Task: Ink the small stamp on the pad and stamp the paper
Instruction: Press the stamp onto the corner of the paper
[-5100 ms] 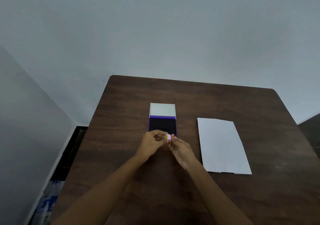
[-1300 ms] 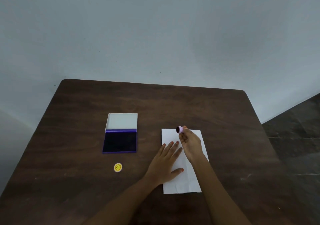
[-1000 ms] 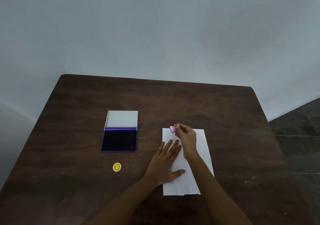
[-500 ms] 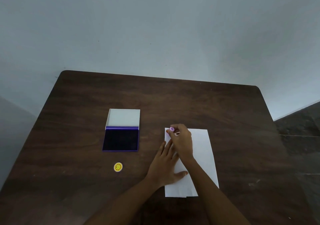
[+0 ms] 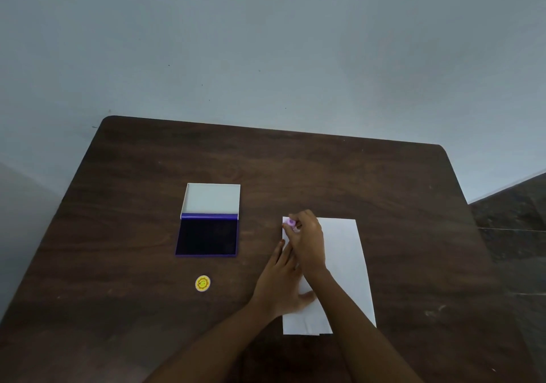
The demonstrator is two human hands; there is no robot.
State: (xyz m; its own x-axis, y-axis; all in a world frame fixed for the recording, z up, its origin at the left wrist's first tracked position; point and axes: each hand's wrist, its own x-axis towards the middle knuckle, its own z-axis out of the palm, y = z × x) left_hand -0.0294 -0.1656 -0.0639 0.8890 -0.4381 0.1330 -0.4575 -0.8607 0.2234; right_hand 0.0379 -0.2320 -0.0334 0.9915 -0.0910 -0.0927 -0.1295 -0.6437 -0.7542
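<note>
Small lilac round stamp [image 5: 291, 223] pinched in right hand [image 5: 307, 241], pressed at far-left corner of white paper sheet [image 5: 344, 264]; left hand [image 5: 280, 282] flat, fingers spread, pinning sheet; open purple ink pad [image 5: 206, 236] well apart. Risks — print running off the edge; smearing from tilt or slipping sheet.

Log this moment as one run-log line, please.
phase: stamping | right hand presses small stamp at paper far-left corner | left hand flat on paper | ink pad open
</note>
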